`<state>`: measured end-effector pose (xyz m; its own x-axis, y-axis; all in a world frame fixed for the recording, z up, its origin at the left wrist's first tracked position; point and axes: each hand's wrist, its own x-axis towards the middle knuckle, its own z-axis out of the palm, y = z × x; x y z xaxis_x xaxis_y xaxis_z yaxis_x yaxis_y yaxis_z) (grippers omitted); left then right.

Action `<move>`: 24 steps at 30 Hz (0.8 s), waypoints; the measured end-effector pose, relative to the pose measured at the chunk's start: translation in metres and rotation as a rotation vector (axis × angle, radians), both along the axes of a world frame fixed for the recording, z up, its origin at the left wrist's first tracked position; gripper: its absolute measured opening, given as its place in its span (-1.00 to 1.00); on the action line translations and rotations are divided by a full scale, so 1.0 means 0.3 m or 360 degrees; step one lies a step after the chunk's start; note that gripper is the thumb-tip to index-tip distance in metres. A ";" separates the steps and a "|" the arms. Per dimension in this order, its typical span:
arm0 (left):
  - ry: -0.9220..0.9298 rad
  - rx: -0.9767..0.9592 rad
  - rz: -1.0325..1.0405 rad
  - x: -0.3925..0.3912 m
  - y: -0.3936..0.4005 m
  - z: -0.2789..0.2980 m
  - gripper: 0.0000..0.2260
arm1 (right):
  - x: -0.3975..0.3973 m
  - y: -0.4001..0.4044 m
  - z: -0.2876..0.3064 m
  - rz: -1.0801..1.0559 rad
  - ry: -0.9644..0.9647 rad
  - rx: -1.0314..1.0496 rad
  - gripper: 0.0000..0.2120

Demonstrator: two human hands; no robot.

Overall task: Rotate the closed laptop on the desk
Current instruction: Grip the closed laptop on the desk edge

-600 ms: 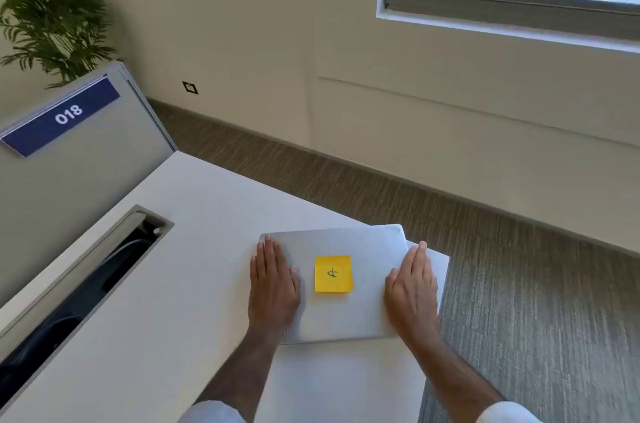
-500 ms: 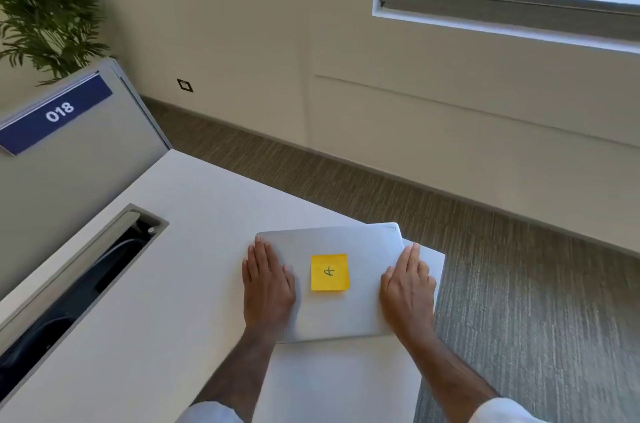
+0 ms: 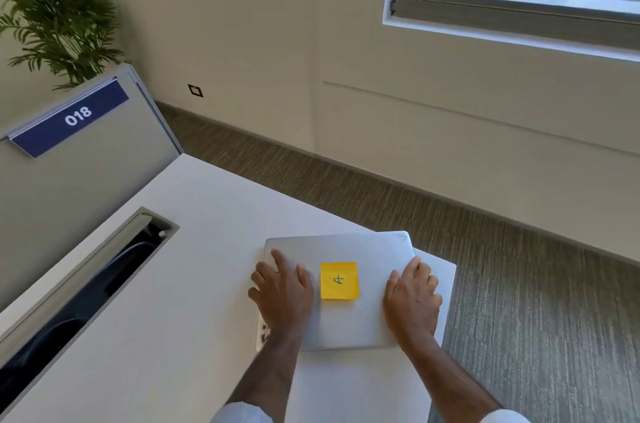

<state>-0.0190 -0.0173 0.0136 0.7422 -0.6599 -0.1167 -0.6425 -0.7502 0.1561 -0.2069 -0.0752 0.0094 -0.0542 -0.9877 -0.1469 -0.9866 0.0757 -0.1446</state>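
Left hand (image 3: 282,287): fingers spread, curled over the 9 o'clock edge of the closed laptop (image 3: 346,249). Right hand (image 3: 412,296): curled over its 3 o'clock edge. Laptop lies flat at the desk (image 3: 180,284) corner. Yellow note (image 3: 339,280) on the lid bears a handwritten "A". Cable slot (image 3: 86,284) at 9 o'clock; partition label (image 3: 78,116) at 10 o'clock reads "018"

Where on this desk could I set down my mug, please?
Bare desk lies between the cable slot and the laptop, and beside the partition. The right corner is crowded: left hand and right hand hold the laptop there.
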 end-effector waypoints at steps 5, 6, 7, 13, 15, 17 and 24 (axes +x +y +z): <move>0.0124 -0.0179 0.0115 0.027 -0.048 0.003 -0.53 | 0.016 -0.006 0.008 -0.0094 -0.0158 -0.0029 -0.41; 0.0144 -0.0212 0.0124 0.034 -0.050 0.002 -0.52 | 0.014 -0.004 0.009 -0.0106 -0.0186 -0.0037 -0.41; 0.0165 -0.0242 0.0140 0.040 -0.049 0.002 -0.50 | 0.011 -0.001 0.009 -0.0112 -0.0209 -0.0047 -0.41; 0.0307 -0.0358 0.0239 0.057 0.011 0.021 -0.39 | -0.013 0.045 0.008 -0.0147 -0.0318 -0.0077 -0.42; 0.0377 -0.0416 0.0235 0.060 0.035 0.027 -0.36 | -0.021 0.064 0.011 -0.0155 -0.0337 -0.0082 -0.43; 0.0460 -0.0486 0.0232 0.058 0.058 0.039 -0.34 | -0.028 0.082 0.018 -0.0168 -0.0358 -0.0094 -0.43; 0.0521 -0.0590 0.0248 0.049 0.162 0.094 -0.37 | -0.032 0.160 0.060 -0.0140 -0.0375 -0.0152 -0.44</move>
